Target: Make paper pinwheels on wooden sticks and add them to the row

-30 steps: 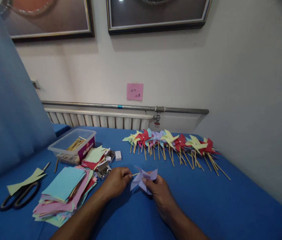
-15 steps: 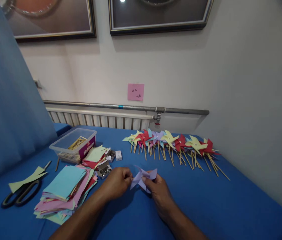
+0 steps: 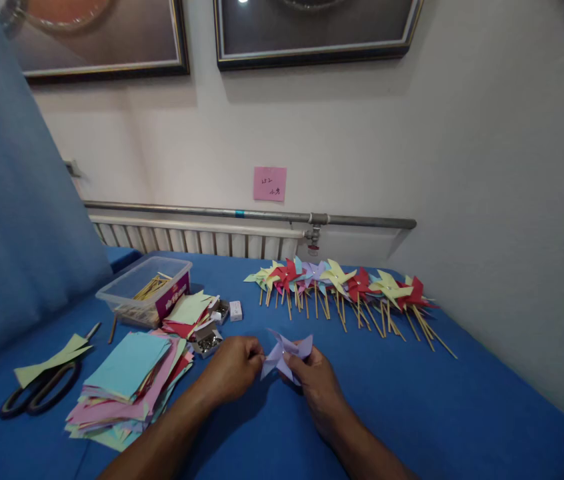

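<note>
A purple paper pinwheel (image 3: 286,350) is held above the blue cloth, its blades folded in toward the middle. My right hand (image 3: 318,381) grips it from the right, the thumb pressed near its centre and the other fingers mostly hidden behind. At the left blade, my left hand (image 3: 239,365) is closed in a pinch on the paper's edge; whether a pin is also between those fingertips is hidden. Just behind the left hand lies an open small box of metal pins (image 3: 208,343).
Left: stacked coloured paper (image 3: 127,367), black-handled scissors (image 3: 45,390) under pale green paper, a clear plastic tub (image 3: 127,288) of sticks, red and yellow paper pieces (image 3: 189,310), and a small white box (image 3: 235,311). Pinwheels on sticks (image 3: 337,277) line the back right, before the wall.
The view has shifted very slightly. Both hands keep their hold on the purple pinwheel, with barely any visible movement.
</note>
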### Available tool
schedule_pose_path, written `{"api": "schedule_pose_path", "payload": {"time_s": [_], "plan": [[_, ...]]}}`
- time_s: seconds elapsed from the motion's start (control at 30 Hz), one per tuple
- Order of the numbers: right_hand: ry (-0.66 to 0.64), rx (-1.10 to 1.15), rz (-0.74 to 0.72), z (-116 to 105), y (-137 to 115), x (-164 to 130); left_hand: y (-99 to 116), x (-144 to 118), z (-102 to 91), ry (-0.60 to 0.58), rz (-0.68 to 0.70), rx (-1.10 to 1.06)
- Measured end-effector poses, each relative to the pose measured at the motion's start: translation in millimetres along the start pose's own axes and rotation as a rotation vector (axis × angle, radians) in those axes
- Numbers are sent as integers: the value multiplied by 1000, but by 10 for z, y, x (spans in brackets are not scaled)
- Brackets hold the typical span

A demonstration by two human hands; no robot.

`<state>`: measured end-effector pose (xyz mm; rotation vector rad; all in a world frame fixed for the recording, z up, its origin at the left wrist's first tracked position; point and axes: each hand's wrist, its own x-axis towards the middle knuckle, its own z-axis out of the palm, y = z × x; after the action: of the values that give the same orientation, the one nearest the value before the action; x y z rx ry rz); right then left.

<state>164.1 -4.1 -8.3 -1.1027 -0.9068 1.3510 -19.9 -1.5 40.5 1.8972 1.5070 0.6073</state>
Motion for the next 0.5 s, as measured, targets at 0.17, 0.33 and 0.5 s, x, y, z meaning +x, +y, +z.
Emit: {"api": "schedule_pose_path", "payload": {"time_s": [0.17, 0.33, 0.5], "plan": [[4, 16, -5, 4, 8, -7, 8, -3, -2, 14, -6, 11], [0, -5, -16, -5, 12, -3, 12, 1, -11, -2, -10, 34], [-1, -2, -18, -9, 11, 1, 4, 2, -5, -14, -11, 36]]}}
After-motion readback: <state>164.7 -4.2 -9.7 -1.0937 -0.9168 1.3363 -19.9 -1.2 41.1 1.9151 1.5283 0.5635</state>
